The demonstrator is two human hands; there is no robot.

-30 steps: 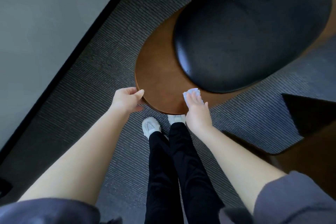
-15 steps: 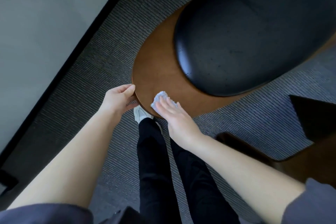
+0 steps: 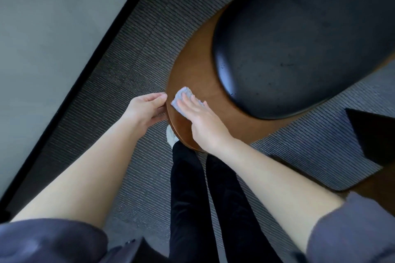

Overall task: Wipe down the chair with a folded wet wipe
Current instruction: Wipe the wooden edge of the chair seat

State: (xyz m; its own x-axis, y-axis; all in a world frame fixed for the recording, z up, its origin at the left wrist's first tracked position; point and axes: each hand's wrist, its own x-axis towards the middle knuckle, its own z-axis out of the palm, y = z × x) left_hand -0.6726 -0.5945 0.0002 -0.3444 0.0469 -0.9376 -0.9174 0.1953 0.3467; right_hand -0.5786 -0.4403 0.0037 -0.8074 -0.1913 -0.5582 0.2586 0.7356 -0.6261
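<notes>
Chair (image 3: 192, 74) smooth brown wood; cushion (image 3: 299, 38) matt black leather-like; carpet (image 3: 132, 49) ribbed.

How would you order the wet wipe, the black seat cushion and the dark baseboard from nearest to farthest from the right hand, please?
1. wet wipe: pressed under the right hand, on the wooden chair shell.
2. black seat cushion: just beyond the fingers, up and to the right.
3. dark baseboard: across the carpet, far to the left.
</notes>
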